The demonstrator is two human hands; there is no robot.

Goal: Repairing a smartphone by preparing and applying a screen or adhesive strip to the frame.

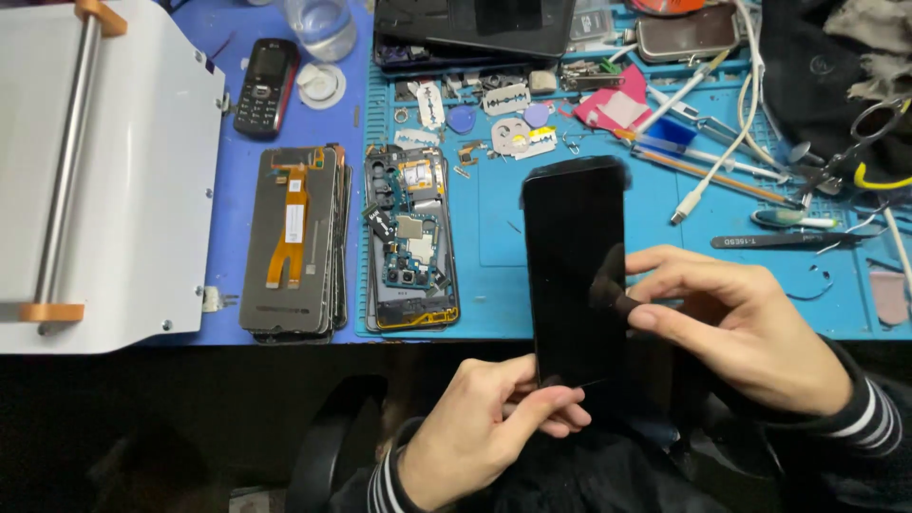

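Support came from the left hand [489, 427], whose fingers were closed on the lower edge of the black phone screen panel [575, 271], pinching it from below. The right hand [736, 323] was closed on the panel's right edge, thumb on the glass, probably to steady it for inspection. The panel was held above the near edge of the blue work mat [494, 218], glass face up toward the camera. Its long axis ran near-to-far, top end pointing away from the person. An opened phone chassis [410, 237] lay left of it.
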